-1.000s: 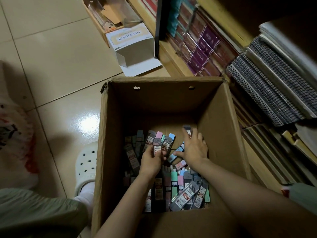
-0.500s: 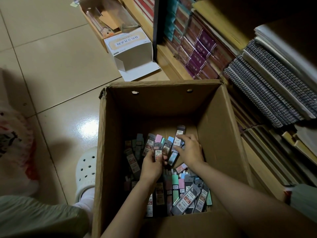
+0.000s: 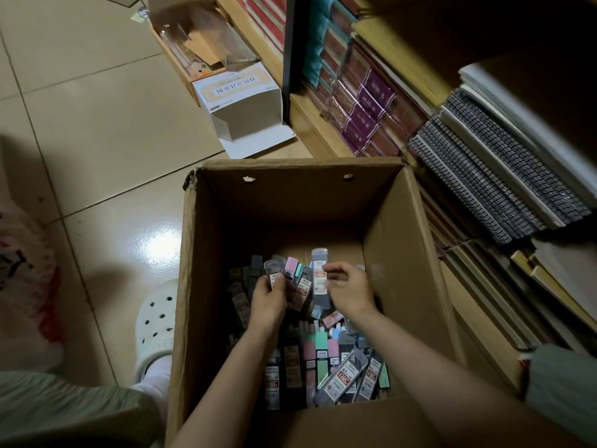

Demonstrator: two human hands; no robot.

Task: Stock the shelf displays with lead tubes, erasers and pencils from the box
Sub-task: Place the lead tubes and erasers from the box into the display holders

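Loose lead tubes [image 3: 326,367] carpet the bottom of the cardboard box [image 3: 407,253]. Just beyond, the left hand [image 3: 268,302] has its grip around a fanned bunch of tubes [image 3: 290,273]. At its three o'clock, the right hand [image 3: 350,291] pinches one grey tube [image 3: 320,279] upright. At twelve o'clock, a white carton [image 3: 242,101] lies on the floor [image 3: 97,124] beside shelves of notebooks [image 3: 484,176].

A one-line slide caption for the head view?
Both hands gather lead tubes inside the cardboard box.
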